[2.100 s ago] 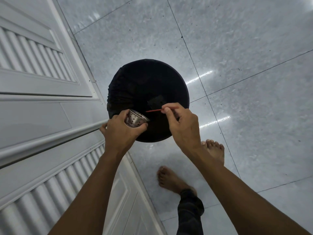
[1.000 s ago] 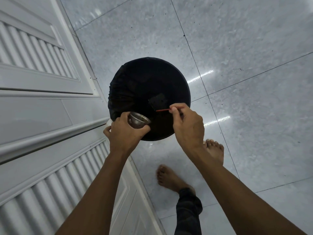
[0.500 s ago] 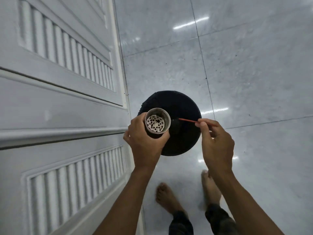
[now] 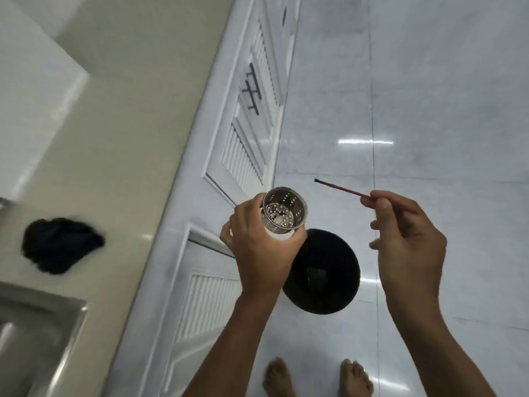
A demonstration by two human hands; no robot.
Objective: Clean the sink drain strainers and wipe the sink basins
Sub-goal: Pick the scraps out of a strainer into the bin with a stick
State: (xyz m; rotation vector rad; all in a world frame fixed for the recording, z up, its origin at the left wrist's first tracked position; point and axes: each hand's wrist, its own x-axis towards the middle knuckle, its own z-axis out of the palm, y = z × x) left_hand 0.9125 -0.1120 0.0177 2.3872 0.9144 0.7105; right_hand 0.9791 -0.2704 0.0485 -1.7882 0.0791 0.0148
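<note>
left hand [image 4: 257,247] is gripping the perforated round steel drain strainer [image 4: 283,210], mouth up, over the round black bin's [image 4: 337,259] far-left rim | right hand [image 4: 406,245] is pinching a thin red stick [image 4: 340,189] beyond the bin, other fingers loosely curled | dark specks inside the strainer, possibly debris

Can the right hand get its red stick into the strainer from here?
Probably yes: the strainer, gripped by the left hand, has its open mouth facing up, and nothing lies between it and the stick pinched in the right hand.
</note>
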